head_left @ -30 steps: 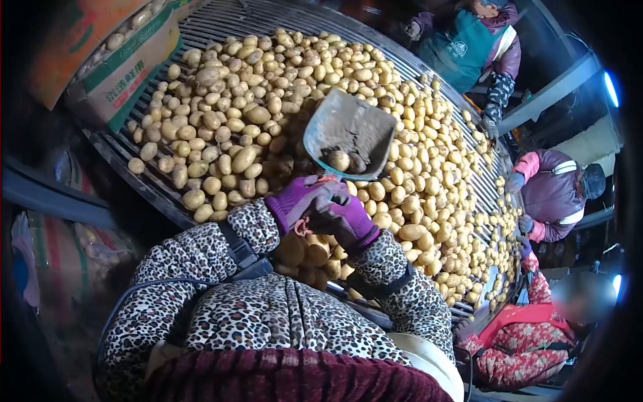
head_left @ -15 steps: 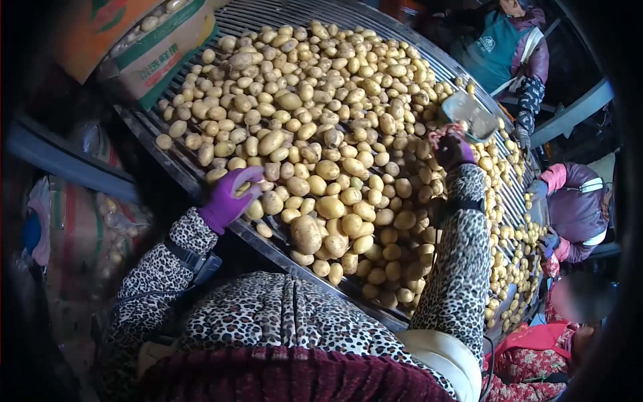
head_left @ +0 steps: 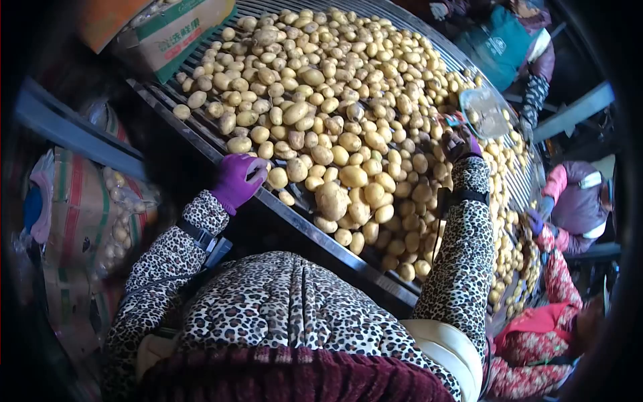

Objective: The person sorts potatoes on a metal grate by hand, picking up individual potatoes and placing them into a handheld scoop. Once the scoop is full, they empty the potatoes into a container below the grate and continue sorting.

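My left hand [head_left: 238, 181], in a purple glove, is at the near edge of the slatted sorting table [head_left: 295, 218]. Its fingers are curled with a gap between thumb and forefinger, and no object shows in that gap. Just beyond it lie the nearest potatoes [head_left: 278, 177]. My right hand [head_left: 461, 144], gloved in purple and dark, reaches over the pile on the right. It is closed at the red-wrapped handle of a grey scoop [head_left: 485, 114]; the arm and glove partly hide the grip. The scoop's pan rests over potatoes toward the far edge.
A printed cardboard box [head_left: 181, 40] stands at the table's far left corner. Sacks of potatoes [head_left: 87, 221] are to my left beside a blue metal rail [head_left: 74, 127]. Across and to the right, co-workers in a green apron [head_left: 495, 43], a purple jacket [head_left: 579, 201] and red floral sleeves [head_left: 529, 335] stand around the table.
The view has shifted, so the table appears higher and further right. My left hand has drawn back slightly from the potatoes. The scoop has turned a little in my right hand.
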### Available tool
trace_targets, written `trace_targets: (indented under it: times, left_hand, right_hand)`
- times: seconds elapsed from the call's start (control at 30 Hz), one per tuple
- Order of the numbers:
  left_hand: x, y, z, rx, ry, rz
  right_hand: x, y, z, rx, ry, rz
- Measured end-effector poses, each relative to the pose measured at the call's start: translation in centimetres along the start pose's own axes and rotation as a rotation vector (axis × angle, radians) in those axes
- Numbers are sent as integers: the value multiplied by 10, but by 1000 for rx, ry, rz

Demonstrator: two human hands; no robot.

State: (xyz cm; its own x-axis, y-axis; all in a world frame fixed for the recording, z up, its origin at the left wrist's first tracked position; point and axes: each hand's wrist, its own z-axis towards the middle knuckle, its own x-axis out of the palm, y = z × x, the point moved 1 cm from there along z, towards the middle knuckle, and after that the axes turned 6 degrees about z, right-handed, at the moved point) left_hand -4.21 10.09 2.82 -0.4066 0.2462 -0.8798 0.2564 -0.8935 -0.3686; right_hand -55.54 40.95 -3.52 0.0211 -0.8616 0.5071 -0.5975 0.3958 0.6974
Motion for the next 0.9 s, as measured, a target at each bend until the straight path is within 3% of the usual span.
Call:
trace_targets:
  times: [0.13,0.17,0.23,0.3,0.37,0.43,0.5,0.57,0.7,0.83,0.9]
  left_hand:
    - [7,12,-7,129,-93,3]
    - [5,11,-11,140,-104,-8]
    - [5,15,-16,169,-128,-34]
    - [9,17,-17,243,-216,-22]
    - [12,23,-18,207,-177,-93]
    - [18,32,-17,175,-182,-184]
    - [23,36,-13,128,-203,-208]
    - [16,31,-4,143,-280,-103]
    - [17,33,22,267,-394,30]
    - [34,46,28,87,-140,190]
    - [37,47,28,91,-144,208]
  right_hand:
    - [-12,-17,-106,-46,162,-93]
    - [-11,-23,-159,-202,299,-330]
    - [-7,-46,-231,-244,163,-355]
    - [-35,-79,-272,-292,164,-542]
    - [-72,-130,-295,-563,159,-727]
    - [-98,-178,-314,-877,1,-1040]
    - [-103,-208,-325,-1067,-158,-1538]
    - [-96,-225,-332,-1169,-245,-1647]
    - [-92,-226,-337,-1078,-333,-1577]
    - [-96,-228,-335,-1092,-314,-1530]
    - [-93,-227,-336,-1104,-298,-1496]
